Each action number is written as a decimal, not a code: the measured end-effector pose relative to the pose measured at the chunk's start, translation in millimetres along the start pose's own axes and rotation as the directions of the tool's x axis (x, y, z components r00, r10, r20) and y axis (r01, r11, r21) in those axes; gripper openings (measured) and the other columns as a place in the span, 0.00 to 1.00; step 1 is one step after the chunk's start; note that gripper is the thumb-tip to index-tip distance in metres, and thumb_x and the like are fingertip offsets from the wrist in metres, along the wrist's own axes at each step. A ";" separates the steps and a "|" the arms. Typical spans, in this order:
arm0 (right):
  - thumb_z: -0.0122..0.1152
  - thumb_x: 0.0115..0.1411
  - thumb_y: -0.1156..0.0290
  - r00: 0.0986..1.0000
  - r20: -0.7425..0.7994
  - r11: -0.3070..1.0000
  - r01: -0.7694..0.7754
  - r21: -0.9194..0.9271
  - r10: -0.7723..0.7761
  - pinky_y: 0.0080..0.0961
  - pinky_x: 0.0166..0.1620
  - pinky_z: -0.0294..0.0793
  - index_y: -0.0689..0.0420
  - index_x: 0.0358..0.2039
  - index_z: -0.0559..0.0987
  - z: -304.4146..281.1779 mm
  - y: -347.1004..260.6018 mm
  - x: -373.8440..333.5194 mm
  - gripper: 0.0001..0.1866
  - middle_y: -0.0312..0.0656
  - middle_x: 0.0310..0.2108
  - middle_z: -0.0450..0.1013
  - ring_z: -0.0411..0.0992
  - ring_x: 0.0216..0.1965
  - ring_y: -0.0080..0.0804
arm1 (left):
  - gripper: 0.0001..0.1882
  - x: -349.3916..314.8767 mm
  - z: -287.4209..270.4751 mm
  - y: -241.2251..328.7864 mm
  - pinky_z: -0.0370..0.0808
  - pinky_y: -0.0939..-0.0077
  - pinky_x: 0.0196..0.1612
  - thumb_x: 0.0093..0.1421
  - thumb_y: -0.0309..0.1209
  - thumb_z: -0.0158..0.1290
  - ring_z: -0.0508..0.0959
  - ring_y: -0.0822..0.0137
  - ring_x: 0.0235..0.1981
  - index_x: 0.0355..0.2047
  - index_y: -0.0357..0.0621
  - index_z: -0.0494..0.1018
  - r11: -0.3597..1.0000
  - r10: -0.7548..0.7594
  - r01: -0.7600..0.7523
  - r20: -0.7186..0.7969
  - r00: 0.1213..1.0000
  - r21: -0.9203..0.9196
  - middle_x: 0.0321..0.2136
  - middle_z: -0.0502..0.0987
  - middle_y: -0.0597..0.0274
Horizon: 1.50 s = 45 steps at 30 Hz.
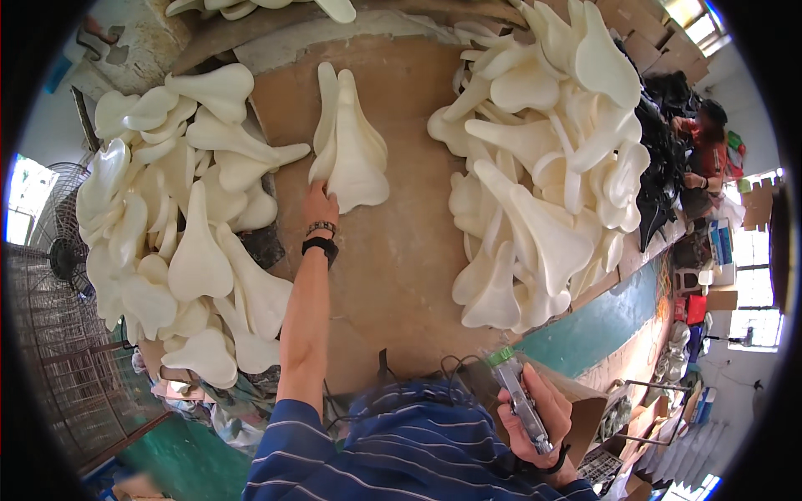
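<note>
On the brown work surface, a small stack of cream, bicycle-saddle-shaped pieces (357,159) lies with the narrow noses pointing away from me. My left hand (321,203) reaches forward and has its fingers closed at the lower left edge of this stack; the fingertips are partly hidden. Close to my body on the right, my right hand (541,409) grips a slim grey handheld tool with a green end (522,401). That green end points up and to the left, toward the table.
Heaps of similar cream pieces flank the middle, a left heap (200,271) and a right heap (535,238). Beyond the right heap lie shiny black bags (660,184), with another person (710,154) in red beside them. A large fan (63,259) stands at far left.
</note>
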State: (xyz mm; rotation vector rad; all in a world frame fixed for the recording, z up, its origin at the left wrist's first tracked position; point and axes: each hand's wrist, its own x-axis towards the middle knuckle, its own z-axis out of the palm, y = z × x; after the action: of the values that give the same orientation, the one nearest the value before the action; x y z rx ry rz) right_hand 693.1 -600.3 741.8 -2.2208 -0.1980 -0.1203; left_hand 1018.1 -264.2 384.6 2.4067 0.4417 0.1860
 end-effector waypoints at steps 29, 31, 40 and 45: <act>0.73 0.52 0.81 0.943 0.318 0.991 -0.120 0.052 0.097 0.33 0.40 0.79 0.64 0.62 0.76 8.9 20.1 2.5 0.34 0.53 0.38 0.79 0.80 0.34 0.48 | 0.12 -89.8 -147.9 -48.4 0.78 0.51 0.43 0.54 0.29 0.58 0.80 0.44 0.38 0.37 0.38 0.81 0.972 0.079 -0.079 0.011 0.997 0.223 0.35 0.79 0.49; 0.73 0.53 0.79 0.960 0.271 0.995 -0.091 0.052 0.073 0.33 0.40 0.80 0.66 0.61 0.76 9.1 18.5 4.9 0.33 0.54 0.38 0.80 0.80 0.34 0.47 | 0.12 -84.3 -136.8 -53.2 0.79 0.50 0.45 0.54 0.29 0.57 0.81 0.43 0.40 0.38 0.39 0.81 0.955 0.045 -0.059 0.055 0.998 0.290 0.37 0.80 0.48; 0.71 0.62 0.70 0.997 -0.049 0.998 0.055 -0.005 -0.056 0.31 0.42 0.81 0.71 0.59 0.76 3.4 9.8 6.6 0.28 0.49 0.34 0.82 0.82 0.33 0.40 | 0.13 -84.7 -115.3 -51.5 0.79 0.49 0.46 0.53 0.29 0.58 0.81 0.42 0.41 0.39 0.37 0.80 0.965 0.025 -0.026 0.007 1.000 0.261 0.40 0.79 0.47; 0.69 0.65 0.70 0.997 -0.033 0.997 0.066 0.043 -0.065 0.31 0.40 0.81 0.71 0.62 0.73 1.9 18.1 1.8 0.29 0.48 0.33 0.81 0.82 0.33 0.39 | 0.14 -107.3 -125.2 -46.0 0.79 0.57 0.44 0.54 0.30 0.59 0.81 0.51 0.37 0.40 0.37 0.81 0.991 -0.060 0.067 -0.067 0.996 0.112 0.37 0.81 0.51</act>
State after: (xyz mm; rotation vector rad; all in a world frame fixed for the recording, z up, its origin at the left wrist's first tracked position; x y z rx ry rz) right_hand 698.3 -609.5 726.9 -2.1672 -0.2536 -0.1853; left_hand 875.1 -195.1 448.4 2.4997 0.5719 0.2143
